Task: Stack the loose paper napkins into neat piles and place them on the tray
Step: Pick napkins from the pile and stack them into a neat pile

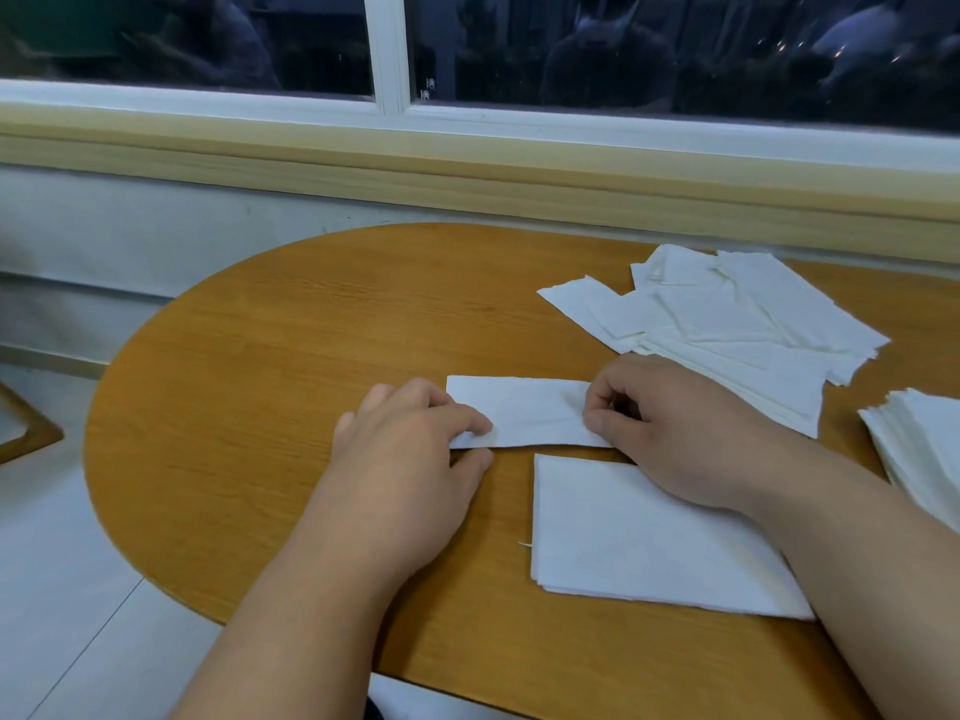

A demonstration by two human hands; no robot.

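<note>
A white paper napkin, folded into a long strip, lies flat on the wooden table. My left hand pinches its near left corner between thumb and forefinger. My right hand pinches its right end. Just in front of the strip sits a small square pile of folded napkins, partly under my right forearm. A loose heap of unfolded napkins is spread at the back right. Another stack of napkins is cut off by the right edge. No tray is in view.
The table is rounded at its left end and stands against a white wall under a window sill. Pale floor tiles lie to the left, with a corner of wooden furniture at the left edge.
</note>
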